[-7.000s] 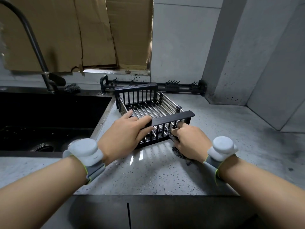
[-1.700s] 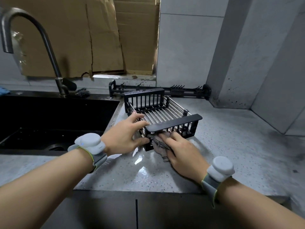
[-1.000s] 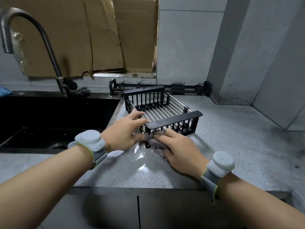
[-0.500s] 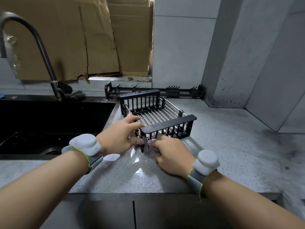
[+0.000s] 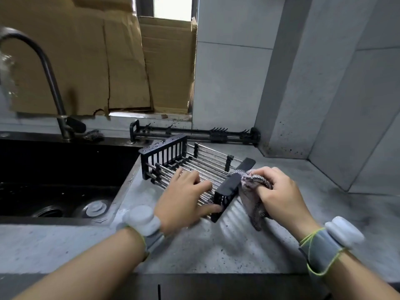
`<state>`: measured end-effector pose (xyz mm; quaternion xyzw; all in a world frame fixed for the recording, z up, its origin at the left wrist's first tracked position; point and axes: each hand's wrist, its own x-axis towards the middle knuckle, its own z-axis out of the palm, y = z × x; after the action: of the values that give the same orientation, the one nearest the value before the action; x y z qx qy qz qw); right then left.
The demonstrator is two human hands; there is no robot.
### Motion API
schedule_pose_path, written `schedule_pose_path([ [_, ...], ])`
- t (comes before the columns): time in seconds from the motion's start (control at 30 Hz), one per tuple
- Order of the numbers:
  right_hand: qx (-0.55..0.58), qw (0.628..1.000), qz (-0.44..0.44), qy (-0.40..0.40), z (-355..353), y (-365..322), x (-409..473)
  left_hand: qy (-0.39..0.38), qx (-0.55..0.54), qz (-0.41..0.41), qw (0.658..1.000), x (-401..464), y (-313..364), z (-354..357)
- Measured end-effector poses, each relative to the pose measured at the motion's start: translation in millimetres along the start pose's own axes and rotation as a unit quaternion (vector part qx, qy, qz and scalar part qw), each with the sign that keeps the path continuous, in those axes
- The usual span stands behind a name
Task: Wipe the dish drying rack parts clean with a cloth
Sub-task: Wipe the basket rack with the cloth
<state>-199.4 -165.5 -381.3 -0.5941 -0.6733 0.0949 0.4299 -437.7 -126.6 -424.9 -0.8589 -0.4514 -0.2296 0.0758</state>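
The right hand [image 5: 279,195] has its fingers curled round a bunched grey cloth [image 5: 253,191], gripping it and pressing it against the outer face of the dish rack's near black end panel [image 5: 231,185]. A tail of the cloth hangs down under the palm onto the countertop [image 5: 216,252]. The left hand [image 5: 184,200] lies on the rack from the other side: its fingers rest over the metal rods [image 5: 203,167] and its thumb reaches along the lower edge to the near corner of that same black panel, holding the rack in place.

The dish drying rack [image 5: 184,165] sits on the grey speckled countertop, just right of the sink [image 5: 54,180], turned at an angle so that one black slatted end [image 5: 164,152] points toward the wall and the other toward the person. Nothing lies on its rods apart from the left hand's fingers. The cloth is thus between the right hand and the rack's near end, touching both.

Both wrists carry a white puck-shaped device on a grey band [image 5: 333,241].

The dark sink basin holds a drain opening [image 5: 48,212] and a pale round stopper [image 5: 95,207] beside it. A curved faucet [image 5: 43,68] rises at its back edge, with a dark scrubber [image 5: 93,135] near its base. Along the wall behind the rack lies a long black bar with hooks [image 5: 194,135]. Brown cardboard [image 5: 108,61] leans above it, covering most of a window.
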Motion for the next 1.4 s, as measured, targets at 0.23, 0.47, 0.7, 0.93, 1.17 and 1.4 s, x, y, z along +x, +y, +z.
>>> schedule_pose_path([
  [0.23,0.022,0.997,0.029,0.062,-40.2,22.4,1.7,-0.035,0.061,-0.076,0.995,38.3,76.8,15.6],
  [0.47,0.049,0.993,0.058,0.086,-63.2,40.6,-1.3,-0.025,0.022,0.015,0.999,32.0,38.1,-4.1],
  [0.7,0.104,0.992,0.023,0.075,-51.2,7.1,1.8,0.004,0.071,0.009,0.997,11.6,-23.1,-10.9],
  [0.93,0.143,0.988,-0.056,-0.031,-25.8,-56.9,-0.8,0.02,0.014,0.008,1.0,5.2,4.6,-4.4],
  [1.17,-0.169,0.966,-0.112,-0.159,43.3,-35.9,4.4,-0.023,-0.031,0.0,0.999,-2.4,7.0,3.4],
  [1.4,-0.195,0.953,-0.137,-0.188,60.4,-39.5,9.8,-0.075,-0.112,-0.053,0.989,-0.5,9.8,-18.3],
])
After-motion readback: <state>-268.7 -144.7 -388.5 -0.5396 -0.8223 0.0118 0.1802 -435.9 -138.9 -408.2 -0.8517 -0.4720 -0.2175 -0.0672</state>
